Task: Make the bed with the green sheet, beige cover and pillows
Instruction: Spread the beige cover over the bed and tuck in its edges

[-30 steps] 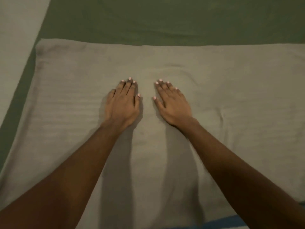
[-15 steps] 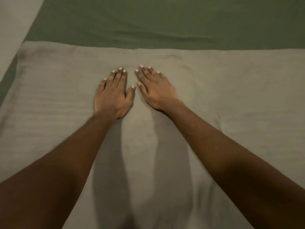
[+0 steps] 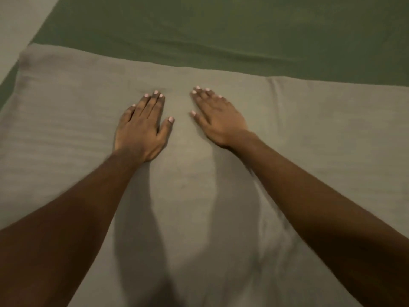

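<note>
1. green sheet (image 3: pixel 243 29) is spread across the far part of the bed; a few low ripples are seen near the cover's edge.
2. beige cover (image 3: pixel 321 151) is laid over it on the near side; bare green is left showing beyond its far edge.
3. left hand (image 3: pixel 141 129) and right hand (image 3: pixel 219 118) are laid palm-down on the cover, near each other but apart, fingers straight; nothing is gripped by either.
4. step in hand is judged as smoothing the cover.
5. creases (image 3: pixel 274 229) are seen in the cover beside the right forearm; flattening is judged as left to do.
6. no pillows are seen; whether they are placed cannot be told, so that part is counted as pending.
7. progress is judged as past the middle: sheet down, cover on.
8. pale surface (image 3: pixel 15 23) at top left, past the bed's edge: not identified.
9. no brand, label or writing is seen; only faint woven stripes are made out on the cover's left part.
</note>
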